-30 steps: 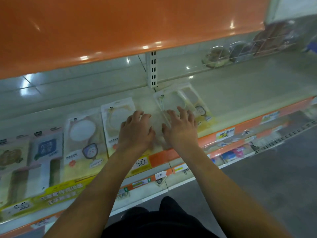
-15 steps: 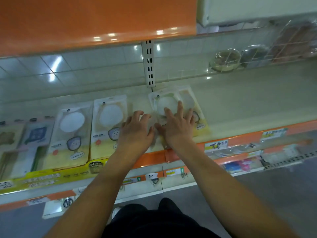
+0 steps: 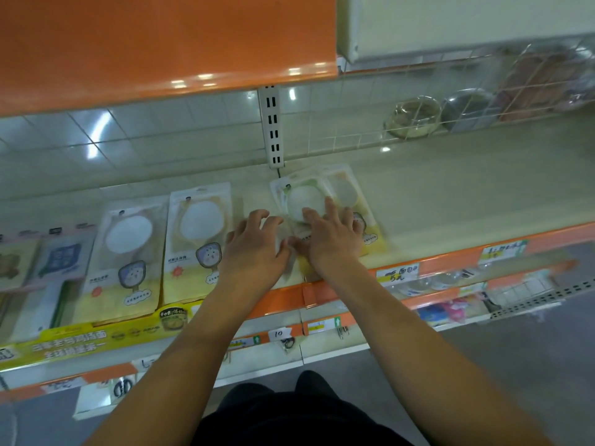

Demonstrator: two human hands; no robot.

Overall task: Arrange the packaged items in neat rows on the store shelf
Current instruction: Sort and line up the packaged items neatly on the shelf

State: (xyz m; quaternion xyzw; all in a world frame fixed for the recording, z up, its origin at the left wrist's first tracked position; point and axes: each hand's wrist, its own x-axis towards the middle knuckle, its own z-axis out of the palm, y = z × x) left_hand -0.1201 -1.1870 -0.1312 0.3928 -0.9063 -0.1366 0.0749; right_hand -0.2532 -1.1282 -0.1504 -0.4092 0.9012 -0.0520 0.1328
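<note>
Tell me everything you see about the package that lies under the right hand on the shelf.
The package is a flat pouch of glossy plastic, pale at the top and yellow at the bottom, with a round clear window showing something white. It lies face up on the cream shelf, tilted out of line with its neighbours, on top of a similar pouch that sticks out to its right. The right hand rests on it with spread fingers; the left hand is at its left edge. Its print is blurred.

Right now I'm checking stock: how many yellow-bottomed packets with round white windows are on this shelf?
4 visible: two yellow-bottomed packets lie flat side by side left of the hands, two overlap under the right hand, one on top, one beneath. More may be hidden underneath.
</note>
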